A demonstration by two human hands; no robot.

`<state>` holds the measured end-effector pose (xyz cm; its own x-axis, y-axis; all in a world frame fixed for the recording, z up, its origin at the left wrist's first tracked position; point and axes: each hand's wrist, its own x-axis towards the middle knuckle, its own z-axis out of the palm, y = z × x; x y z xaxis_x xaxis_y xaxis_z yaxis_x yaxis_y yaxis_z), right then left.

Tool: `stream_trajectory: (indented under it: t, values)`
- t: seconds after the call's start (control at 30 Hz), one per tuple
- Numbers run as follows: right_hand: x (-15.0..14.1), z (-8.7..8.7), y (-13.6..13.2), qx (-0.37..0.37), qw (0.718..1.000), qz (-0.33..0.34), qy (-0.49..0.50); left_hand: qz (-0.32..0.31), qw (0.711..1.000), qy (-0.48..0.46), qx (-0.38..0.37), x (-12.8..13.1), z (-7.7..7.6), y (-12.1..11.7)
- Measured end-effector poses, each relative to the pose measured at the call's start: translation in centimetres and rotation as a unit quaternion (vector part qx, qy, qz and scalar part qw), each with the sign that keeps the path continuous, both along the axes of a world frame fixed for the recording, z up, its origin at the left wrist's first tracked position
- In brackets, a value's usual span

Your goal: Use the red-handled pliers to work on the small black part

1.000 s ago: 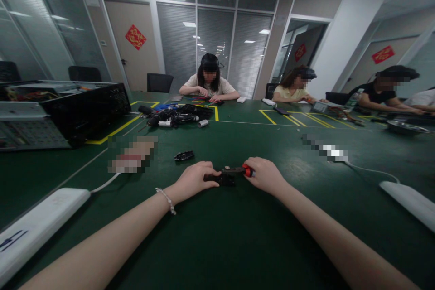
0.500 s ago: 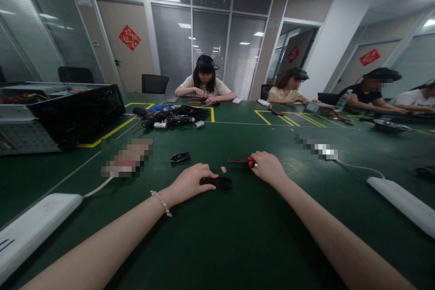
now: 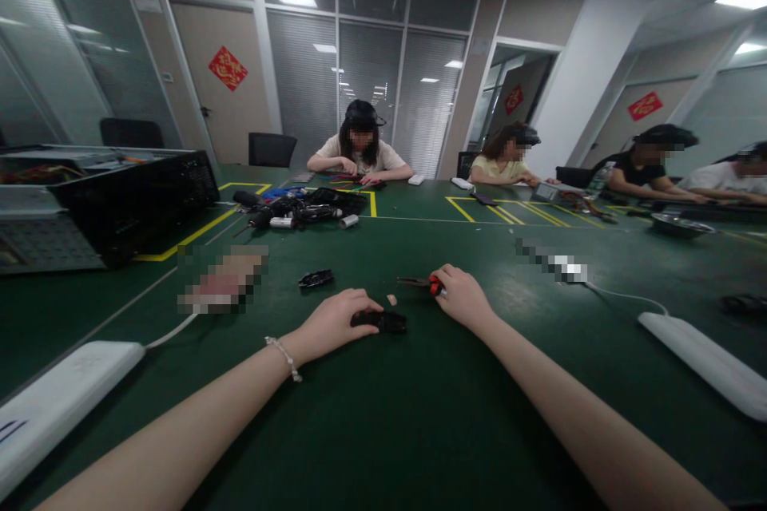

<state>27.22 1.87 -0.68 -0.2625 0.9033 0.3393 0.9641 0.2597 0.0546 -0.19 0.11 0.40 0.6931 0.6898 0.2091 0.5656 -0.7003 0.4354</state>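
My left hand (image 3: 344,318) is closed on one end of a small black plastic part (image 3: 391,322), which lies on the green table (image 3: 371,431). My right hand (image 3: 460,293) grips red-handled pliers (image 3: 413,282); their slim jaws point left, just above the tabletop. Most of the handles is hidden in my palm. Between the two hands lies a small pale piece (image 3: 391,300), beyond the black part. A second black piece (image 3: 315,279), with a bright inner side, rests farther off, up and left of my left hand.
A computer case (image 3: 137,204) stands at the left. Cables and black parts (image 3: 305,204) are heaped toward the back. White power banks (image 3: 72,399) with cords lie on both sides, the right one (image 3: 701,359) farther off. Several people sit across the table, one (image 3: 363,152) straight opposite.
My right hand has shifted slightly left with the pliers, closer to the black part. My left hand keeps its hold on the black part.
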Motion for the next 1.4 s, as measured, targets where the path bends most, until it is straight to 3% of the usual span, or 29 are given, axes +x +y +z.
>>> stream_trajectory:
  t: [1.07,1.4]
  values:
    - [-0.4,-0.1,-0.1,-0.006,1.0,0.014,0.0,-0.002,1.0,-0.009,-0.003,0.3,0.4,-0.3]
    - [-3.3,0.2,-1.7,0.044,0.989,0.128,0.052,0.009,1.0,-0.02,-0.02,0.3,0.1,0.1]
